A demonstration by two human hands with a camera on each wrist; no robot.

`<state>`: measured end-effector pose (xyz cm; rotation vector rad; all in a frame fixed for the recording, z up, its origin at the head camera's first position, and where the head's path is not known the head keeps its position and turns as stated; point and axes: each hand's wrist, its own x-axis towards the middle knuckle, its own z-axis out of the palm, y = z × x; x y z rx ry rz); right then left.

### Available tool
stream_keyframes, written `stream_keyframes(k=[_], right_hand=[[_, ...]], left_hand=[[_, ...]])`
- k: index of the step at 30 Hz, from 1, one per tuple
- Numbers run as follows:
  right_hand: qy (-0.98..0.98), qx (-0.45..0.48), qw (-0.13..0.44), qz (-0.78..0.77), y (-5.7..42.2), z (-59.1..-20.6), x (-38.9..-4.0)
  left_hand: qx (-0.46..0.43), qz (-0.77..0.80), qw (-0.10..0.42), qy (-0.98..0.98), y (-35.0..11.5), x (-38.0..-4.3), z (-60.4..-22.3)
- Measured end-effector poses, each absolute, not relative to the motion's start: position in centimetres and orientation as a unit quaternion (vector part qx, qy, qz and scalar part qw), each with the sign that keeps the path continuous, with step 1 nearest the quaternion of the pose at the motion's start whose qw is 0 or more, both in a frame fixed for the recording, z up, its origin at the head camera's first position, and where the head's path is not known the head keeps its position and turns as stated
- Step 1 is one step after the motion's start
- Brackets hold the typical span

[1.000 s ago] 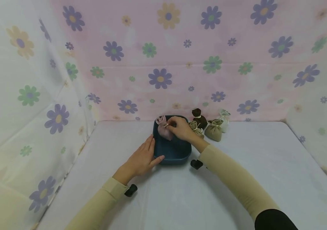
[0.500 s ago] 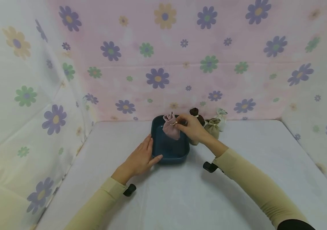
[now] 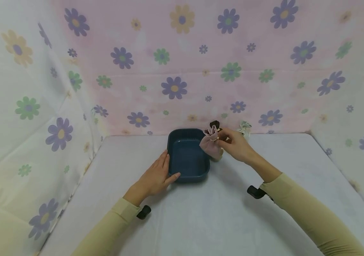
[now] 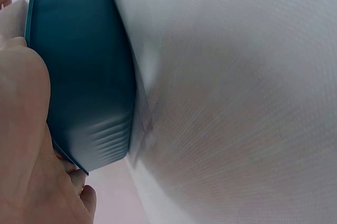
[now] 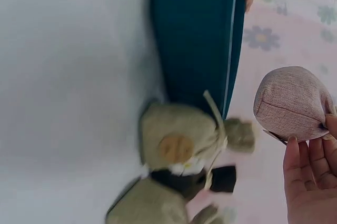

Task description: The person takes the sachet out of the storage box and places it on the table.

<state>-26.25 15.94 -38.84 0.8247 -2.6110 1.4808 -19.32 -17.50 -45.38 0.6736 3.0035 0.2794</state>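
A dark teal plastic bin (image 3: 189,177) stands on the table, with nothing lying in it. My left hand (image 3: 154,177) rests on its left side and near corner, fingers straight. The left wrist view shows the bin's outer wall (image 4: 84,71) beside that hand. Just past the bin's right rim, my right hand (image 3: 237,145) pinches a pink cloth sachet (image 3: 211,147) at its tied neck. In the right wrist view the sachet's rounded bottom (image 5: 289,103) hangs above the fingers, away from the other sachets. A khaki sachet (image 5: 179,129) with a wooden button sits against the bin.
A second khaki sachet (image 5: 147,203) and a dark brown sachet (image 5: 224,178) are grouped beside the first. Behind the right hand shows a whitish-green sachet (image 3: 244,128). A floral cloth wall (image 3: 182,89) rises at the table's back edge.
My right hand has lifted the pink sachet out of the bin and carried it right, over the sachets beside it. The left hand stays on the bin.
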Motion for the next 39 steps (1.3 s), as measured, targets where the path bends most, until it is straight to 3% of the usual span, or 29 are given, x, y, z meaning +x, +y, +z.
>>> stream_keyframes(k=[13, 27, 32, 36, 39], right_hand=[[-0.865, 0.21, 0.021, 0.456, 21.7, -41.3, -25.9], [-0.881, 0.185, 0.018, 0.435, 23.5, -46.7, -26.5], [-0.886, 0.185, 0.011, 0.426, 23.8, -46.3, -26.5], [-0.899, 0.191, 0.009, 0.395, 24.7, -45.1, -26.1], [-0.91, 0.214, 0.037, 0.352, 25.9, -44.6, -25.8]], left_hand=[[0.226, 0.102, 0.008, 0.969, -17.6, -18.9, -45.2], [0.224, 0.114, 0.023, 0.968, -17.7, -19.2, -45.7], [0.207, 0.17, 0.038, 0.963, -19.1, -19.6, -45.3], [0.195, 0.201, 0.009, 0.96, -20.7, -20.1, -44.6], [0.204, 0.178, -0.041, 0.962, -21.9, -20.4, -44.0]])
